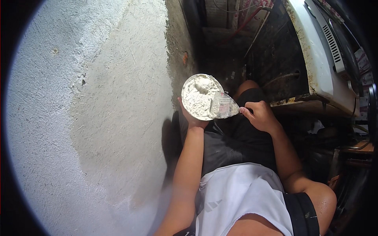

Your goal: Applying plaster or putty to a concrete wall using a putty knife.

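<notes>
My left hand point(195, 122) is closed around the underside of a round white tub point(183, 105), its fingers mostly hidden below. Thick off-white paste point(195, 101) fills the tub, with a scooped hollow near its far side. My right hand point(258, 115) grips the handle end of a putty knife point(226, 106), its wide blade smeared with grey-white residue. The blade lies over the tub's right part, against the rim or the paste; which of them it touches I cannot tell. To the left of the tub stands a wall with a grey plastered patch point(122, 106).
White-painted rough wall point(43, 118) surrounds the grey patch. On the right stands a rusty white appliance point(315, 51) with a dark side panel. Behind the tub is a narrow dark gap. A wooden piece of furniture point(356, 148) sits at the lower right. A red hose point(246, 23) runs at the back.
</notes>
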Motion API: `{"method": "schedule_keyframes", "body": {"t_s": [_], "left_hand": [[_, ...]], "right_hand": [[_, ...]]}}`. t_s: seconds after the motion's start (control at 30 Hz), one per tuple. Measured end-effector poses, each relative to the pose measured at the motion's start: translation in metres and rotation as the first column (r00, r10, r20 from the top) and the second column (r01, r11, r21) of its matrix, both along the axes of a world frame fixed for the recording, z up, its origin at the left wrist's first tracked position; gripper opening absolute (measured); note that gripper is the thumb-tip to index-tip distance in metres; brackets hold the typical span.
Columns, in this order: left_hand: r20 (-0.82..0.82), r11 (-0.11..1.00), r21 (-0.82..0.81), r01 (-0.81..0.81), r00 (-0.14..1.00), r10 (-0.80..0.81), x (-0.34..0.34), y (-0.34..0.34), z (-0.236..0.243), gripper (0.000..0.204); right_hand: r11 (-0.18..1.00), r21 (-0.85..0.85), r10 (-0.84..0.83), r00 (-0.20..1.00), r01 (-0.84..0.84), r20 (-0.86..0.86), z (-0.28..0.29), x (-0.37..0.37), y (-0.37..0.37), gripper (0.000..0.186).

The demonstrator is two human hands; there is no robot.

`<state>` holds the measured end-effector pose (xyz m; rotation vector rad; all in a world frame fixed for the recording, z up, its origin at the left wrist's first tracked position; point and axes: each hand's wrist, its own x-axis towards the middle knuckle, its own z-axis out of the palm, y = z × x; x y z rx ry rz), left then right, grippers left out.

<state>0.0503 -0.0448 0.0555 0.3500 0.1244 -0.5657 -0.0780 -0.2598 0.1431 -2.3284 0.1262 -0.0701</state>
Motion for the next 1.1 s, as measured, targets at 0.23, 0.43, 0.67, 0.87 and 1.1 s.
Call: {"method": "schedule_keyframes", "body": {"t_s": [0.23, 0.43, 0.67, 0.87, 1.1], "left_hand": [[0.006, 0.997, 0.08, 0.025, 1.0, -0.025, -0.005, -0.001, 0.002, 0.092], [-0.035, 0.989, 0.142, 0.033, 0.999, -0.028, -0.005, 0.002, 0.001, 0.093], [-0.076, 0.989, 0.144, 0.04, 0.997, -0.029, -0.005, -0.002, 0.007, 0.093], [0.018, 1.0, -0.021, -0.005, 1.0, 0.005, 0.002, 0.003, 0.004, 0.087], [0.092, 0.992, -0.118, 0.047, 0.995, -0.037, 0.002, 0.007, -0.022, 0.092]], "right_hand": [[0.995, 0.074, -0.059, 0.998, 0.059, -0.012, -0.003, 0.007, 0.023, 0.033], [0.993, 0.09, -0.077, 0.996, 0.073, 0.046, -0.005, 0.012, 0.037, 0.031], [0.983, 0.13, -0.137, 0.988, 0.128, 0.066, -0.017, 0.012, 0.035, 0.036], [0.665, 0.722, -0.017, 0.971, 0.191, -0.24, -0.011, 0.018, 0.03, 0.038], [0.547, 0.834, -0.029, 0.994, -0.07, 0.102, 0.005, 0.07, 0.032, 0.015]]}}
